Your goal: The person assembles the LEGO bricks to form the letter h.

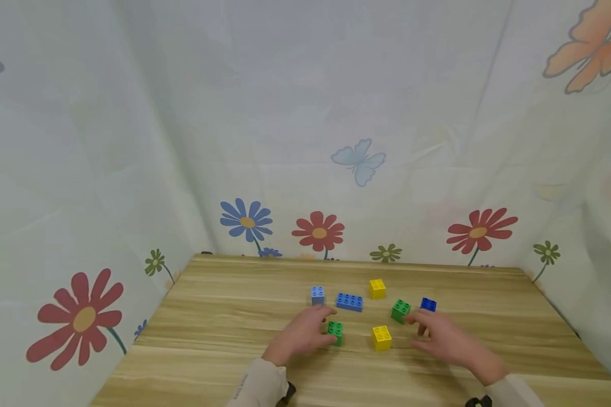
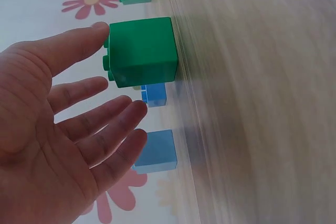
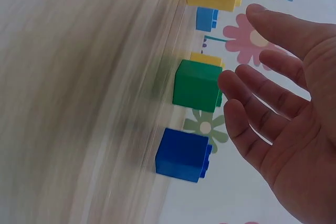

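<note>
- Left hand: grip apart; the near green block sits just off its thumb, contact unclear.
- Light blue block: beyond the left fingertips.
- Right hand: grip apart; the dark blue block and far green block stand just past its fingers.
- Near yellow block: on the table, between both hands.

Soft, rather dim, even light is seen throughout; its source cannot be told. A faint shadow is cast on the table by the right hand, lower right of the head view. In both wrist views, near table grain is blurred.
</note>
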{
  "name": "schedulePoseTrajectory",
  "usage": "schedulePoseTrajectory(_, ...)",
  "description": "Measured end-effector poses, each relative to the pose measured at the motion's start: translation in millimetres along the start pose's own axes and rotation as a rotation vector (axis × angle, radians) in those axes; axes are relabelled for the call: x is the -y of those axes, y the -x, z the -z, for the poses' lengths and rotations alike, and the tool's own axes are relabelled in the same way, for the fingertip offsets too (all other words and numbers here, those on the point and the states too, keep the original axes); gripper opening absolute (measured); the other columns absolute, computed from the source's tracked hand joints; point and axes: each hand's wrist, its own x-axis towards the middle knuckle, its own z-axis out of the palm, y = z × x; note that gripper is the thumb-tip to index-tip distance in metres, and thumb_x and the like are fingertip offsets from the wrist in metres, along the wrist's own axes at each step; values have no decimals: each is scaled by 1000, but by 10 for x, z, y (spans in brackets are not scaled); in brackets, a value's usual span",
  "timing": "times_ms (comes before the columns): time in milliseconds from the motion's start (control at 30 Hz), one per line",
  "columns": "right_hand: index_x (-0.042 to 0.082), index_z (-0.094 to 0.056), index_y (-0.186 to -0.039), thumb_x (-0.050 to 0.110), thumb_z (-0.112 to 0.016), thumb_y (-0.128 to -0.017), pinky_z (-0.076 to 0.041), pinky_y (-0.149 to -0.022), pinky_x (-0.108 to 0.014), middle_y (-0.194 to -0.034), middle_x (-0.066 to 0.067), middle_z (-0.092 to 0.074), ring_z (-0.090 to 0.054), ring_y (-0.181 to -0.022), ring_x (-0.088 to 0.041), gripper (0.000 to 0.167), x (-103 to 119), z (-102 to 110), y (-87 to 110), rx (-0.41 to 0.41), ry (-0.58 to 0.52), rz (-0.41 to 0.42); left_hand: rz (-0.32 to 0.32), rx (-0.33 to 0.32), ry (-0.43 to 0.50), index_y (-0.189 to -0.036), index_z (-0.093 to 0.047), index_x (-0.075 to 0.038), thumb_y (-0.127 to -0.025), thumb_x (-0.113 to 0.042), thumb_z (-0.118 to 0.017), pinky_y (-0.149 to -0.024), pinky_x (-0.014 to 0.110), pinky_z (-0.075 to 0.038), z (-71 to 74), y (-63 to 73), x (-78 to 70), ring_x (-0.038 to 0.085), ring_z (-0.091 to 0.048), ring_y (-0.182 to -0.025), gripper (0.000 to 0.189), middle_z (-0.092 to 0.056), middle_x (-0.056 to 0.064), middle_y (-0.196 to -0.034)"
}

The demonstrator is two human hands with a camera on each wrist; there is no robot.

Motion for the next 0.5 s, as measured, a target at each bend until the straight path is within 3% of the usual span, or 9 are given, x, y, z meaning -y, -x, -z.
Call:
schedulePoseTrajectory(200, 8, -59, -123, 26, -75, -82, -46, -60, -23, -108, -3, -58, -53, -78, -13, 48, 65, -105, -115, 37, -9, -12, -8, 15, 0, -133, -51, -11, -86, -32, -70, -90, 35, -46, -15, -22, 15, 17, -55, -110, 55, -53, 2, -130)
schedulePoseTrajectory(300, 8, -58, -125, 26, -75, -82, -46, -60, -24, -110, -5, -58, -53, -79, -13, 50, 80, -160, -164, 42, -1, 21, -23, 15, 1, -132, -52, -10, -85, -30, -71, -91, 35, -45, -25, -37, 25, 17, -55, -109, 55, -55, 4, -128)
schedulePoseTrajectory(500, 10, -56, -128, 30, -74, -82, -46, -63, -24, -115, -2, -56, -51, -79, -11, 53, 93, -254, -251, 61, -7, 60, -67, -1, -12, -126, -56, -8, -84, -27, -73, -85, 29, -47, -83, -84, 67, 11, -56, -98, 49, -60, 2, -116)
